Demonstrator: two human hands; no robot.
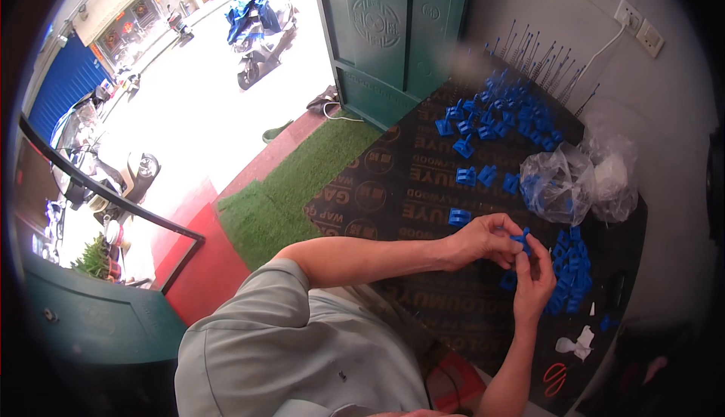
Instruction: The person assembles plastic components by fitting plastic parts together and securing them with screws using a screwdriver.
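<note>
Between the fingertips of both hands is a small blue plastic part (523, 241), mostly covered by the fingers. My left hand (483, 242) pinches it from the left. Closed on its other side is my right hand (535, 275). Just past my left hand a single blue plastic clip-like piece (459, 217) lies on the dark printed board tabletop (430, 243). Close to the right of my right hand lies a pile of similar blue pieces (572, 270).
More blue pieces (502, 111) cover the table's far end, near upright thin springy rods with blue tips (540, 58). Clear plastic bags (563, 183) sit by the wall. Crumpled white paper (583, 343) and a red-orange loop (555, 378) lie nearer. A green door (377, 32) stands beyond.
</note>
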